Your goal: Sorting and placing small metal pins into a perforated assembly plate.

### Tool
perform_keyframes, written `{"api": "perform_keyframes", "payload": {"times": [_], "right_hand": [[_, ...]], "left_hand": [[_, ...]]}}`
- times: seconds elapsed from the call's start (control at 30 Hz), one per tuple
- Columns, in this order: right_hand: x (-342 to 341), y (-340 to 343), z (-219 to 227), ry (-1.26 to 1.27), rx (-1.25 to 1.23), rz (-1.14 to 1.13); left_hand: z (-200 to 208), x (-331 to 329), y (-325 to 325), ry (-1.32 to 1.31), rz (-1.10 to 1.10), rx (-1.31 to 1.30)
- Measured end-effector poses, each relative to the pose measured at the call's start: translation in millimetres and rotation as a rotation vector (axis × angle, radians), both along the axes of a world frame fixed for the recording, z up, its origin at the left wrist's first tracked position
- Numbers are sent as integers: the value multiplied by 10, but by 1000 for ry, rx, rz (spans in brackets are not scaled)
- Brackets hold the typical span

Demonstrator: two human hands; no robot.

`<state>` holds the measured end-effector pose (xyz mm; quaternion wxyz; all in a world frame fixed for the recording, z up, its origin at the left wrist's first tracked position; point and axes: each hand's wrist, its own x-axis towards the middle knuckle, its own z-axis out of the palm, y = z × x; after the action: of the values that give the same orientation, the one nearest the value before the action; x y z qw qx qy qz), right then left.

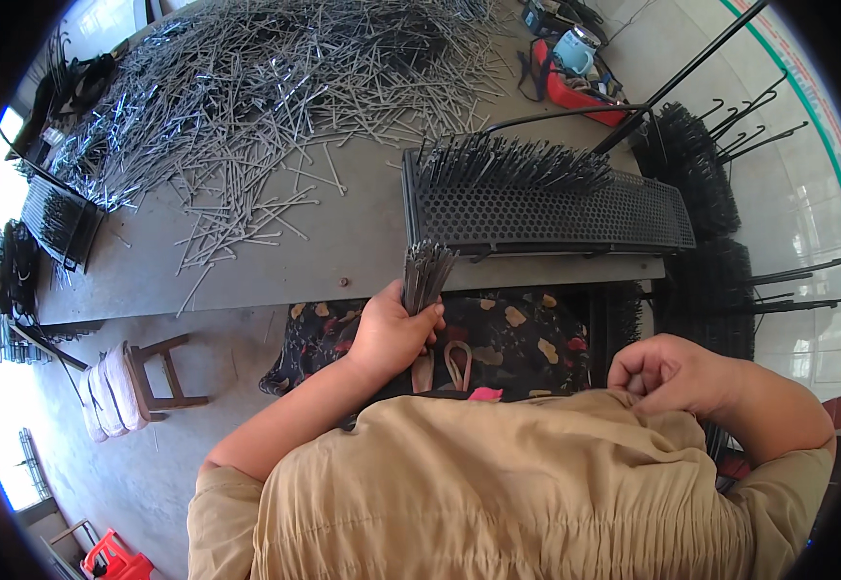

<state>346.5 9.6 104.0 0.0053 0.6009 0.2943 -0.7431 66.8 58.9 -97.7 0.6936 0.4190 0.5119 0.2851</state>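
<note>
My left hand (pixel 396 327) is closed around an upright bundle of thin metal rods (pixel 427 271), whose looped tops stick up past the table's front edge. Over at the right, my right hand (pixel 667 375) has its fingers curled and thumb bent against the tan shirt (pixel 517 464); the cloth is drawn up toward it, and it appears to pinch a fold. Just beyond the left hand stands a black perforated metal rack (pixel 546 217), with a row of dark rods (pixel 507 162) bristling along its top.
A big heap of loose metal rods (pixel 285 77) covers the far part of the grey table (pixel 343 242). A red tray (pixel 575 97) with a blue mug (pixel 575 50) sits at the back. Dark rod bunches (pixel 701 164) stack at the right. A wooden stool (pixel 164 372) stands left, below the table.
</note>
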Motion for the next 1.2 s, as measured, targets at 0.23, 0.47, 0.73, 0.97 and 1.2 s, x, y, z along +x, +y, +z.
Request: {"api": "perform_keyframes", "payload": {"times": [0.23, 0.47, 0.73, 0.97, 1.2], "right_hand": [[-124, 31, -91, -244, 238, 544], [-277, -81, -51, -412, 707, 761], [-248, -70, -167, -145, 383, 194], [-224, 134, 228, 39, 118, 348], [-428, 192, 270, -298, 182, 788]], "left_hand": [[82, 14, -58, 136, 11, 117], [-68, 9, -77, 274, -48, 308], [-103, -28, -66, 349, -48, 378], [-207, -65, -92, 293, 12, 380], [-6, -38, -22, 379, -103, 390]]}}
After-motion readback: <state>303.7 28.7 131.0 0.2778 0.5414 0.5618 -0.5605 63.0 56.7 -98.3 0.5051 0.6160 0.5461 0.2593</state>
